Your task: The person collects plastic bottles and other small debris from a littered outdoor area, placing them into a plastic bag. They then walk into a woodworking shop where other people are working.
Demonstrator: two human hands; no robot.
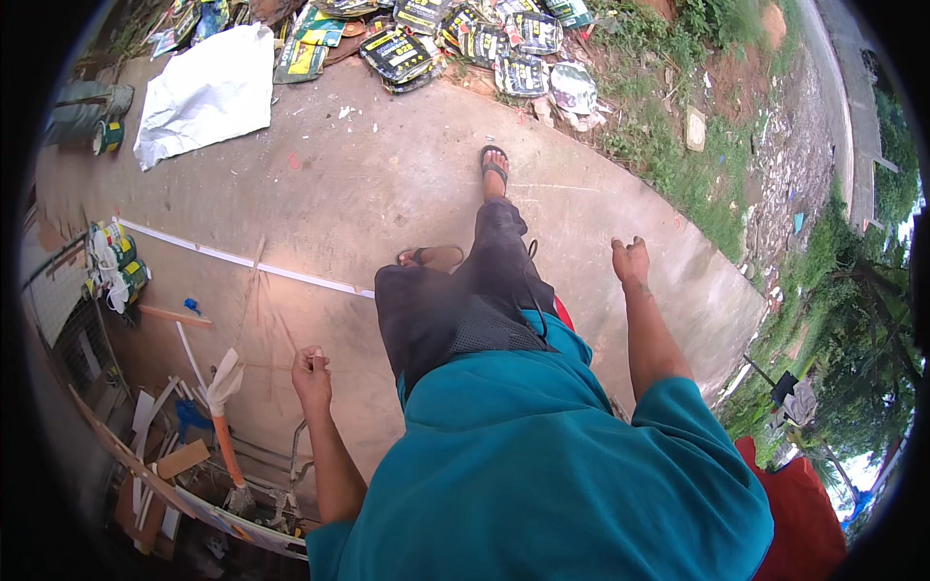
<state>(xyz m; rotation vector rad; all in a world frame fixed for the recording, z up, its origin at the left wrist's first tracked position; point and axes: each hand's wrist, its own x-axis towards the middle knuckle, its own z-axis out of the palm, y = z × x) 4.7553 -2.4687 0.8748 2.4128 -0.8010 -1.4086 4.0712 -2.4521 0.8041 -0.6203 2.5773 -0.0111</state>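
My left hand (312,380) hangs over the concrete ground beside my left leg, its fingers curled in loosely with no object showing in them. My right hand (631,261) is held out over the concrete on the other side, thumb and fingertips a little apart, with nothing in it. Neither hand touches anything in view. Between them are my dark trousers (492,240) and sandalled feet, the right foot (494,172) ahead of the left.
A heap of black and yellow printed packets (392,56) lies at the far edge, beside a white sheet (208,94). A long white strip (247,266) crosses the ground at left. Wood offcuts (182,459) and an orange-handled tool (228,450) are lower left. Grass (712,194) borders the concrete (387,155).
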